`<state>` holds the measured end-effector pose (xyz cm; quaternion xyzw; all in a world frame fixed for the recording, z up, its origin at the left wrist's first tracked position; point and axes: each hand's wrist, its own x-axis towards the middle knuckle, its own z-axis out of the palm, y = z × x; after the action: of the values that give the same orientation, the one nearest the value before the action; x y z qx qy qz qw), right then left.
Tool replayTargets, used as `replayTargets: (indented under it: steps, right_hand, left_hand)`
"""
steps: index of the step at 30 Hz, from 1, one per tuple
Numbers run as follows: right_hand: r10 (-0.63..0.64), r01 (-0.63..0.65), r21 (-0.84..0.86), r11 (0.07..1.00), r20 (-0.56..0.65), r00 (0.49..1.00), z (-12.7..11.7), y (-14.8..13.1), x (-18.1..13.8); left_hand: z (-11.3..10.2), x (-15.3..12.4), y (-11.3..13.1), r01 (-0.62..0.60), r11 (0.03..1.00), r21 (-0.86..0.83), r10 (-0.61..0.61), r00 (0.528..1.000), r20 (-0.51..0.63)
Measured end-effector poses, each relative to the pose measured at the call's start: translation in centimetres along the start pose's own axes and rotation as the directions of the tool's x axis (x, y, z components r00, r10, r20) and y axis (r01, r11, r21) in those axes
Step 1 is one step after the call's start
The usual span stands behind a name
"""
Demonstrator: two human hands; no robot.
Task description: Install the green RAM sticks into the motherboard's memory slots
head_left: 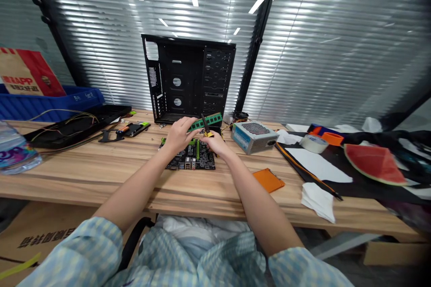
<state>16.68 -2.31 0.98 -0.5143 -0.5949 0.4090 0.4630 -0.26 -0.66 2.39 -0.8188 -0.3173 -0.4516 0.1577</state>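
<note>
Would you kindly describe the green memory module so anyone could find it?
Start at the black computer case standing on the table. In front of its lower edge, the left hand holds the module. It is a slim green strip with dark chips, unlike the broad, mostly black motherboard below.

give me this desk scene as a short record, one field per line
left hand: holds one end of a green memory stick
right hand: holds a black-and-yellow tool, exact kind unclear
below hands: motherboard, on wooden table
behind: black computer case
right of motherboard: power supply, orange plate
</note>
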Motion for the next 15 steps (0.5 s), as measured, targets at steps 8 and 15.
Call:
replayTargets:
  steps: [8, 15]
  right_hand:
    - [-0.052, 0.052, -0.015, 0.999, 0.009, 0.999, -0.1, 0.43, 0.14]
    - [-0.01, 0.01, -0.066, 0.998, 0.006, 1.0, -0.02, 0.44, 0.06]
  left_hand:
    - [-0.01, -0.07, -0.01, -0.001, 1.0, 0.008, 0.001, 1.0, 0.002]
    - [0.04, -0.09, 0.11, 0.01, 1.0, 0.003, -0.01, 1.0, -0.004]
